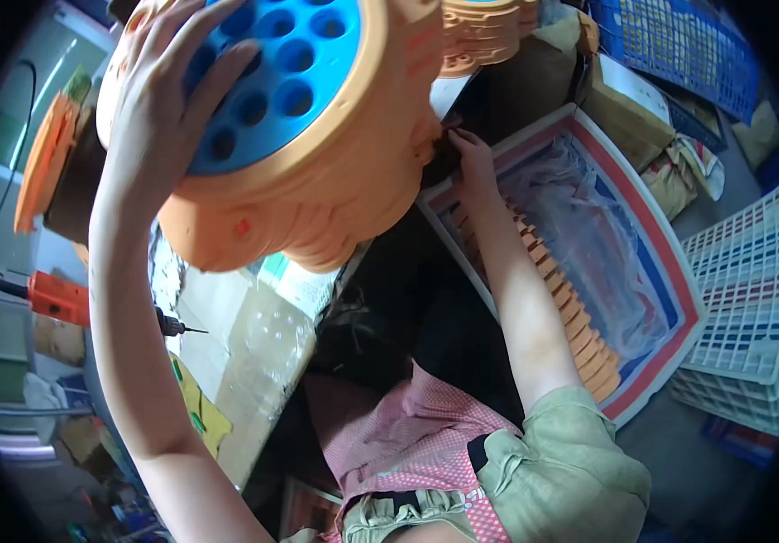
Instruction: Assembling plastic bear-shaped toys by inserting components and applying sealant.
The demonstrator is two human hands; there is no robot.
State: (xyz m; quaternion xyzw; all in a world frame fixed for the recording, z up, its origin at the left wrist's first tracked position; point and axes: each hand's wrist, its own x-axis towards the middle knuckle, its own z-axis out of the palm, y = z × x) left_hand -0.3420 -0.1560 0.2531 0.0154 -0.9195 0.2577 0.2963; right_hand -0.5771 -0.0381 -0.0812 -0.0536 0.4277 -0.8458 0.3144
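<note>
Seeing at far left a red-orange power tool [56,297], pointing a thin bit rightward past the left forearm [131,344]; spreading the left hand [158,100], fingers apart, over the left rim of a big orange moulded piece [353,199], laying the thumb across its blue disc [272,80] of round holes; having the piece directly under that hand and bulging out to its right, above a taped cardboard sheet [267,362]; reaching with the right hand [475,167] to the right side of the piece, just beside it, bending the fingers inward at a dark spot, without showing whether pinching anything there, so not being able to tell; passing the right forearm [534,317] over a bin [632,222] rimmed in white, red and blue, holding a row of curved orange parts [570,312] and clear plastic film [588,244]; seeing at far right white lattice baskets [742,281]
</note>
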